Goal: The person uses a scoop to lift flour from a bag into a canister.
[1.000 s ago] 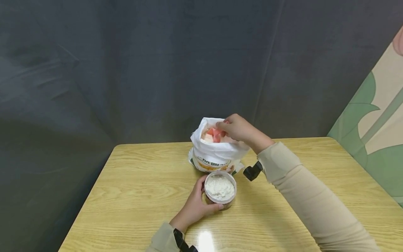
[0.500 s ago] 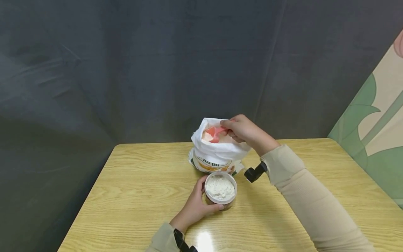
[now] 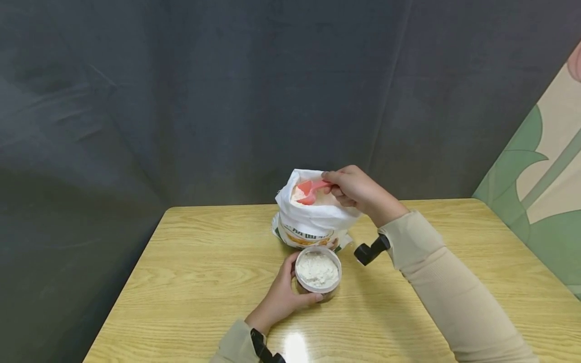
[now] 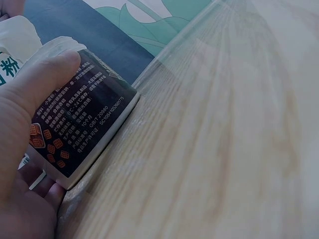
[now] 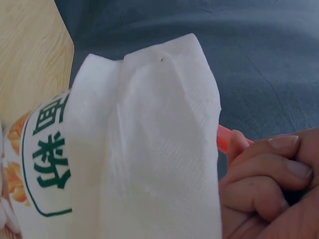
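My right hand (image 3: 356,187) pinches the handle of a red scoop (image 3: 306,193), whose bowl lies in the mouth of a white flour bag (image 3: 313,216) with pale flour in and around it. The bag's top is folded outward, and in the right wrist view its wall hides the scoop (image 5: 225,139) except for part of the handle. In front of the bag stands a round tub (image 3: 317,291), filled with white flour. My left hand (image 3: 283,295) is curled round the tub's left side, thumb across its near face. A dark printed label (image 4: 82,114) shows in the left wrist view.
Bag and tub stand close together on a light wooden table (image 3: 204,262). A dark curtain (image 3: 254,101) hangs behind the table's back edge. A painted panel with green leaves (image 3: 549,212) is at the right. Black wrist cameras (image 3: 371,249) sit at both cuffs.
My right hand has shifted slightly right, and the scoop in it has tipped from steep to flatter, with flour now showing at its bowl. Left hand, tub and bag stay in place.
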Available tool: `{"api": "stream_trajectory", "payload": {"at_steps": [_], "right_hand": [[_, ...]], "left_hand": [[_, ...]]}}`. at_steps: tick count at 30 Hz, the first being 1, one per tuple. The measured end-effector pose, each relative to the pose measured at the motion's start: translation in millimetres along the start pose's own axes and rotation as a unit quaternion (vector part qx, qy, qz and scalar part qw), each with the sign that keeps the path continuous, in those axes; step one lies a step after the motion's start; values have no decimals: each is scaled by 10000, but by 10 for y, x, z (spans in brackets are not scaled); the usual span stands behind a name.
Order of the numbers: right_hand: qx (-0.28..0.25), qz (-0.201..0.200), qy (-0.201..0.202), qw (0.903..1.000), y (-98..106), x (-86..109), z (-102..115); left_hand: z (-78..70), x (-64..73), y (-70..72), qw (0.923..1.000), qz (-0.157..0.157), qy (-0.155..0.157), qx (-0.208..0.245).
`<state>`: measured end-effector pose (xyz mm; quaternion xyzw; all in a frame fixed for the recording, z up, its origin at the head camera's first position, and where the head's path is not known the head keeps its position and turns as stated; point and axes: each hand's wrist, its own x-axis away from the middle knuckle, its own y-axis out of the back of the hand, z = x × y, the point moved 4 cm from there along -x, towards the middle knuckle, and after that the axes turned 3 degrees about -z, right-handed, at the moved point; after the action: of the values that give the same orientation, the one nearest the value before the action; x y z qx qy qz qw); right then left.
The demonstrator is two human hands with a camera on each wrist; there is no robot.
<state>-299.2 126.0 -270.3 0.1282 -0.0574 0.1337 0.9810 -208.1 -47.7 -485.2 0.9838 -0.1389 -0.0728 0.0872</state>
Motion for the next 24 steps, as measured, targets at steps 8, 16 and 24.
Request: {"api": "stream_trajectory", "payload": {"at_steps": [8, 16, 24], "right_hand": [[-258, -65, -129, 9996, -18, 39, -5], [-444, -187, -173, 9987, -5, 82, -13], [-723, -471, -286, 9959, 52, 142, -71]], "left_hand": [[-4, -3, 13, 10000, 9, 66, -37], [-9, 6, 15, 9998, 2, 182, -62], [-12, 22, -12, 9998, 49, 182, 0]]}}
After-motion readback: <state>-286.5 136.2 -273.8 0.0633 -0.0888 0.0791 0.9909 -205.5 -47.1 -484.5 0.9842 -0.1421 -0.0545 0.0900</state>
